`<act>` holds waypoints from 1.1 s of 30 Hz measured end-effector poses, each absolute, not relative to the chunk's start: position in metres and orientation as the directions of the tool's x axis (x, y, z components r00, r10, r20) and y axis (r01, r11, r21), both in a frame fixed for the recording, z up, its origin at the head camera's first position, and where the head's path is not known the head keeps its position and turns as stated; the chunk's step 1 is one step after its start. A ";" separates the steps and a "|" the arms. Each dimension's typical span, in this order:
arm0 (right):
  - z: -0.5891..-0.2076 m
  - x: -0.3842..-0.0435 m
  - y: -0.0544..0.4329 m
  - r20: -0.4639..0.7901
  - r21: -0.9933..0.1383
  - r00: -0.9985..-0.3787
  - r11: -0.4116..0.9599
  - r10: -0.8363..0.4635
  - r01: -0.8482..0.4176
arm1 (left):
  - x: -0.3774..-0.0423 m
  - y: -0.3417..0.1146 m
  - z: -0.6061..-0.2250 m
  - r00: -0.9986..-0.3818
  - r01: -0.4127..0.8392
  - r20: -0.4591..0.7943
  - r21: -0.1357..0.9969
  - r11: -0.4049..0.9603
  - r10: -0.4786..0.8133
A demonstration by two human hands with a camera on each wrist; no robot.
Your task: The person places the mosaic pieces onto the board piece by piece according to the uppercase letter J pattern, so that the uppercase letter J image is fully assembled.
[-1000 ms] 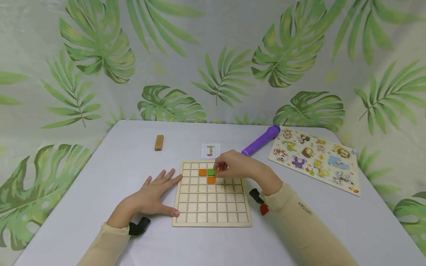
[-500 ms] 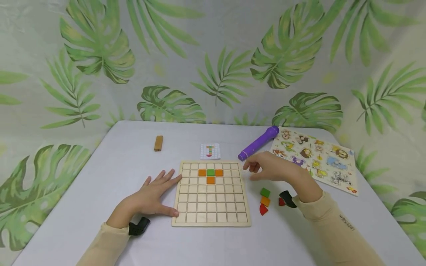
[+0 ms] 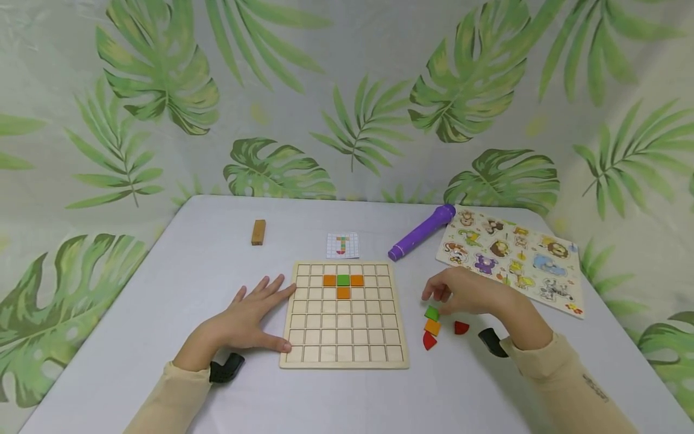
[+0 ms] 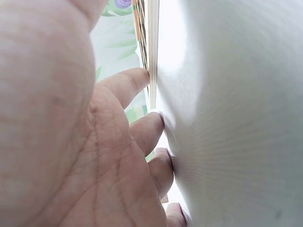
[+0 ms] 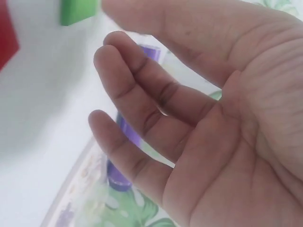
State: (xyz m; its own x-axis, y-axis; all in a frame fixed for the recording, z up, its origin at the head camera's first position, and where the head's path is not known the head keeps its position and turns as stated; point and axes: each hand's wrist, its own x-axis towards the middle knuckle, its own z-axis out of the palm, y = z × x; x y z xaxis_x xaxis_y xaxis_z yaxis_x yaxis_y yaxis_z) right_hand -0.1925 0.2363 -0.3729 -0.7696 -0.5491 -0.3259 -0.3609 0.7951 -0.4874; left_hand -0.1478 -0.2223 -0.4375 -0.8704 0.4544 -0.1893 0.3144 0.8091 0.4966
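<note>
My right hand (image 3: 463,292), loosely curved, holds nothing just by flat green square tile (image 3: 431,313), right of pale wooden grid board (image 3: 344,337). Best: pinch opposite edges, spare flat orange square tile (image 3: 432,327) beside. My left hand (image 3: 244,320), spread, not gripping, touches board's left edge.

Soft, even light fills the head view; the tablecloth (image 3: 347,401) takes a faint shadow beside the right sleeve (image 3: 553,374) at 4 o'clock, where the lettering (image 3: 595,387) is smeared beyond reading. The left wrist view is harsher: glare whitens the tablecloth at 12 o'clock, greying toward 3, and the leafy backdrop (image 4: 116,42) looks bleached at 11. In the right wrist view, the green tile (image 5: 78,9) at 11 o'clock and animal board (image 5: 83,182) at 7 are blurred.
</note>
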 end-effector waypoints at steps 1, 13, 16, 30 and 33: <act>-0.374 -0.192 0.237 -0.336 -0.491 -0.770 0.798 -0.543 -0.349 | -0.148 -0.222 -0.438 -0.870 0.315 -0.189 0.497 0.808 0.455; -0.391 -0.188 0.236 -0.346 -0.513 -0.765 0.792 -0.543 -0.331 | -0.145 -0.220 -0.436 -0.868 0.315 -0.187 0.508 0.802 0.459; -0.393 -0.189 0.236 -0.330 -0.519 -0.765 0.783 -0.553 -0.342 | -0.146 -0.220 -0.435 -0.868 0.318 -0.182 0.508 0.800 0.462; -0.393 -0.189 0.235 -0.339 -0.518 -0.764 0.787 -0.550 -0.336 | -0.147 -0.220 -0.437 -0.868 0.319 -0.187 0.500 0.805 0.460; -0.393 -0.189 0.234 -0.343 -0.521 -0.763 0.787 -0.548 -0.330 | -0.147 -0.221 -0.437 -0.869 0.316 -0.190 0.497 0.808 0.457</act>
State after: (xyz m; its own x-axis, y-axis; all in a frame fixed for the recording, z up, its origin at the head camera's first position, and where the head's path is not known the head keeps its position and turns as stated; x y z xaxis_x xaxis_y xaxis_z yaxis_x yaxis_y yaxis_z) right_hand -0.1895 0.2344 -0.3927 -0.7633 -0.5477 -0.3426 -0.3304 0.7867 -0.5214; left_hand -0.1471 -0.2208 -0.4375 -0.8689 0.4571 -0.1900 0.3164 0.8080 0.4970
